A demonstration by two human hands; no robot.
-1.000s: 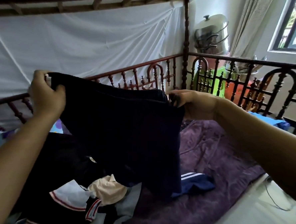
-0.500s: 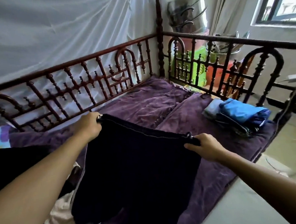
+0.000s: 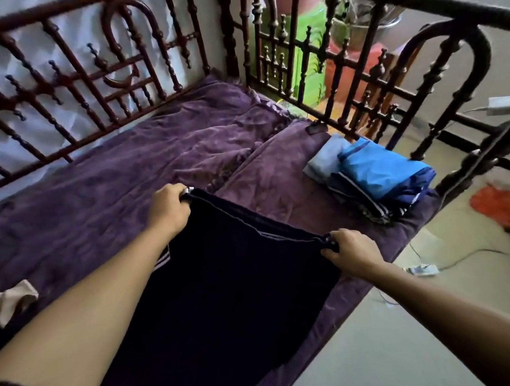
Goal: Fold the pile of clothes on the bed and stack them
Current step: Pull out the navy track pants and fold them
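Left hand (image 3: 168, 211) and right hand (image 3: 351, 251) are each pinching a top corner of the dark garment (image 3: 223, 284), now lowering it from chest height onto the purple blanket (image 3: 113, 186). Spreading done, folding likely next; folded stack (image 3: 375, 179) is waiting near the railing (image 3: 359, 67).

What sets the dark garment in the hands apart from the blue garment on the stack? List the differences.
The dark garment is near-black; the blue garment is bright blue. The dark one is spread open, held by the left hand and right hand; the blue one lies folded, untouched. Both sit over the purple blanket.
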